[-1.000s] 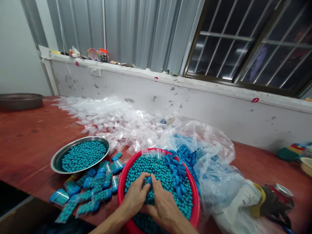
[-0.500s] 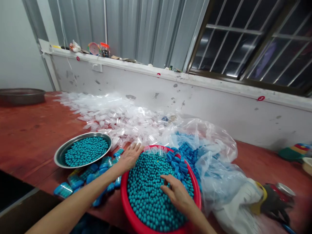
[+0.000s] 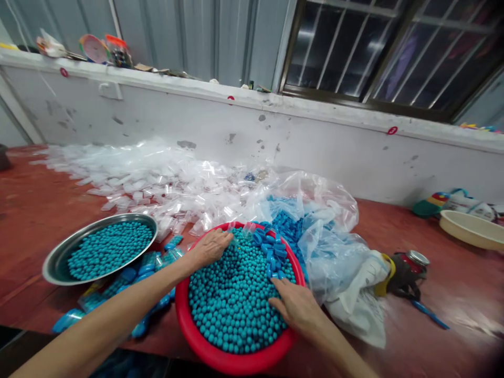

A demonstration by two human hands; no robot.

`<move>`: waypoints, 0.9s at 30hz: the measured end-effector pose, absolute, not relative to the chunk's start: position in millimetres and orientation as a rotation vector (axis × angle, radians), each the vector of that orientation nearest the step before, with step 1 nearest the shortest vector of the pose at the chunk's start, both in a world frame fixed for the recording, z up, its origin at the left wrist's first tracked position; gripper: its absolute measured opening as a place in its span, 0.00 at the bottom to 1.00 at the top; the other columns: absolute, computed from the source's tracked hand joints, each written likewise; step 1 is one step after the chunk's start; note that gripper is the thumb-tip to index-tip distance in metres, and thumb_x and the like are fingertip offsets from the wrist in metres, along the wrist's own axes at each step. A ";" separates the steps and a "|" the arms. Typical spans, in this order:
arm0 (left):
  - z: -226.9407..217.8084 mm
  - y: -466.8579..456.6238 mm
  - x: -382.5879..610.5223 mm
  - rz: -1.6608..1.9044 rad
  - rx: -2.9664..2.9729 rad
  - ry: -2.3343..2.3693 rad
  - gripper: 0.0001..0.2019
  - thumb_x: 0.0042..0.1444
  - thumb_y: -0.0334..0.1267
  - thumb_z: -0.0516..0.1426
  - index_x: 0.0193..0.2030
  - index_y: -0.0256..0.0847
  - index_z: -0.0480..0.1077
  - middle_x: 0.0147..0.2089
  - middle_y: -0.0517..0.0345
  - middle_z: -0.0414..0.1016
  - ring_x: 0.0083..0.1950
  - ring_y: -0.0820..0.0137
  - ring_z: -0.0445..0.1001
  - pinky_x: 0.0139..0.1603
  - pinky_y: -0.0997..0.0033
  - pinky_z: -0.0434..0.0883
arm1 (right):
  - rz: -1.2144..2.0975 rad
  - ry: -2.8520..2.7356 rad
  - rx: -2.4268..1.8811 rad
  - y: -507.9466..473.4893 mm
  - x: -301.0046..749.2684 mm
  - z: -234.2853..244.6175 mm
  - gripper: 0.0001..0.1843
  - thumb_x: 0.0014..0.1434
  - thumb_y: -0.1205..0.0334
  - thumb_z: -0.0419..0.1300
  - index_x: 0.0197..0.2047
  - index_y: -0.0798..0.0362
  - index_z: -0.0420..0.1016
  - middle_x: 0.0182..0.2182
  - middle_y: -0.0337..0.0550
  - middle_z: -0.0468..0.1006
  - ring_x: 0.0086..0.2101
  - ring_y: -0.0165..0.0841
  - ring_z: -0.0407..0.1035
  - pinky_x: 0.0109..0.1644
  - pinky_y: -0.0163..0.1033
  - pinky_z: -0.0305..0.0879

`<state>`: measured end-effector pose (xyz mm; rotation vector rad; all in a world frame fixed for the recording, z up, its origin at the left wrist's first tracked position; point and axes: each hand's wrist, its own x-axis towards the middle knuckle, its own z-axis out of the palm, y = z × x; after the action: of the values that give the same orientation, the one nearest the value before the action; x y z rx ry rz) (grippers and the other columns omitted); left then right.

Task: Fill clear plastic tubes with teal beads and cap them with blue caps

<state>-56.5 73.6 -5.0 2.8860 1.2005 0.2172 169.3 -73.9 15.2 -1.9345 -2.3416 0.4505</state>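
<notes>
Left hand (image 3: 212, 245): above the far left side of the red basin (image 3: 185, 320), back turned to us, fingers bent down close together; the tips are hard to make out, so we cannot tell whether they pinch anything.
Right hand (image 3: 295, 305): at the basin's right side, thumb and forefinger parted by a narrow gap with nothing visible in it; the other fingers are mostly hidden from us.
Filled packs (image 3: 147, 265): partly covered by our left forearm, blue at the ends, lying left of the basin.
Dark vessel (image 3: 3, 158): cut off at the left edge, so we see only a sliver.
Beads (image 3: 236, 310): round, glossy, teal, nearly alike in size, spread across the basin inside its rim.
Caps (image 3: 273, 247): brighter blue, piled on the beads at the right, just beyond our right fingertips.
Clear containers (image 3: 250, 228): see-through, at the basin's far rim, their outlines faint to us.
</notes>
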 end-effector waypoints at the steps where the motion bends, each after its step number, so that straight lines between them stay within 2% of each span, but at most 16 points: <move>1: -5.1 65.5 -56.6 0.186 2.875 1.230 0.15 0.54 0.24 0.41 0.41 0.36 0.65 0.39 0.47 0.70 0.41 0.64 0.68 0.45 0.63 0.63 | 0.442 -2.381 -1.999 -73.9 164.1 15.2 0.18 0.56 0.62 0.53 0.50 0.58 0.67 0.42 0.55 0.73 0.42 0.45 0.68 0.44 0.48 0.63; 3: -7.2 44.9 -57.3 0.103 2.837 1.266 0.15 0.54 0.25 0.41 0.41 0.35 0.65 0.37 0.45 0.70 0.39 0.62 0.69 0.41 0.62 0.65 | 0.451 -2.399 -2.077 -71.1 155.7 13.7 0.19 0.56 0.61 0.54 0.50 0.60 0.66 0.42 0.56 0.72 0.40 0.46 0.69 0.42 0.48 0.64; 6: -13.9 12.8 -54.6 -0.104 2.723 1.217 0.10 0.51 0.28 0.46 0.38 0.38 0.66 0.31 0.49 0.72 0.33 0.61 0.71 0.33 0.65 0.66 | 0.469 -2.369 -2.055 -62.8 147.4 7.0 0.20 0.55 0.61 0.53 0.50 0.60 0.64 0.42 0.56 0.71 0.41 0.46 0.68 0.42 0.46 0.64; 8: -18.3 -0.6 -46.9 -0.088 2.489 1.237 0.09 0.49 0.28 0.48 0.36 0.38 0.65 0.31 0.48 0.72 0.34 0.59 0.71 0.35 0.63 0.65 | 0.497 -2.342 -2.009 -56.5 142.5 -0.2 0.20 0.55 0.62 0.53 0.50 0.60 0.64 0.43 0.57 0.70 0.42 0.45 0.68 0.42 0.45 0.64; 10: -21.4 -3.8 -34.8 0.019 2.203 1.253 0.07 0.48 0.28 0.49 0.34 0.38 0.65 0.33 0.48 0.71 0.39 0.58 0.70 0.41 0.59 0.63 | 0.534 -2.306 -1.968 -50.5 137.5 -7.7 0.19 0.55 0.63 0.52 0.50 0.60 0.63 0.43 0.56 0.69 0.42 0.44 0.68 0.43 0.44 0.63; 12: -23.7 1.3 -22.0 0.090 1.997 1.233 0.04 0.47 0.29 0.50 0.30 0.39 0.64 0.31 0.52 0.68 0.39 0.60 0.68 0.44 0.59 0.62 | 0.568 -2.267 -1.912 -45.4 134.7 -12.4 0.19 0.55 0.66 0.50 0.51 0.60 0.62 0.44 0.55 0.68 0.42 0.41 0.67 0.44 0.41 0.62; 15: -27.5 13.5 -10.0 0.070 1.769 1.198 0.03 0.48 0.34 0.50 0.26 0.39 0.62 0.23 0.60 0.62 0.27 0.68 0.66 0.31 0.65 0.66 | 0.635 -2.304 -1.748 -40.5 139.5 -8.8 0.22 0.55 0.67 0.49 0.55 0.57 0.59 0.44 0.51 0.68 0.44 0.37 0.65 0.46 0.37 0.60; 18: -32.7 19.6 -8.9 0.104 1.502 1.177 0.08 0.49 0.43 0.49 0.28 0.40 0.62 0.20 0.66 0.58 0.21 0.72 0.61 0.21 0.71 0.64 | 0.488 -2.384 -1.716 -37.8 155.2 4.4 0.21 0.57 0.67 0.47 0.55 0.48 0.60 0.46 0.45 0.67 0.41 0.35 0.66 0.42 0.37 0.61; 22: -36.8 18.0 -11.0 0.214 1.253 1.115 0.16 0.42 0.52 0.55 0.28 0.39 0.63 0.22 0.64 0.65 0.26 0.71 0.65 0.26 0.70 0.66 | 0.040 -2.487 -1.816 -33.1 177.3 10.5 0.18 0.59 0.70 0.46 0.48 0.45 0.67 0.44 0.44 0.68 0.40 0.38 0.63 0.39 0.41 0.59; 27: -33.1 13.7 -7.5 0.338 1.052 1.006 0.17 0.33 0.48 0.61 0.26 0.37 0.66 0.25 0.60 0.71 0.32 0.69 0.69 0.36 0.67 0.66 | -0.233 -2.562 -1.646 -26.0 182.9 -5.7 0.11 0.60 0.67 0.49 0.41 0.48 0.71 0.38 0.45 0.70 0.39 0.39 0.60 0.40 0.44 0.56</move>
<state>-7.5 13.7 -33.1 1.0516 1.0059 0.3381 182.9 -26.0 -5.7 -1.6457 -2.5623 -0.2326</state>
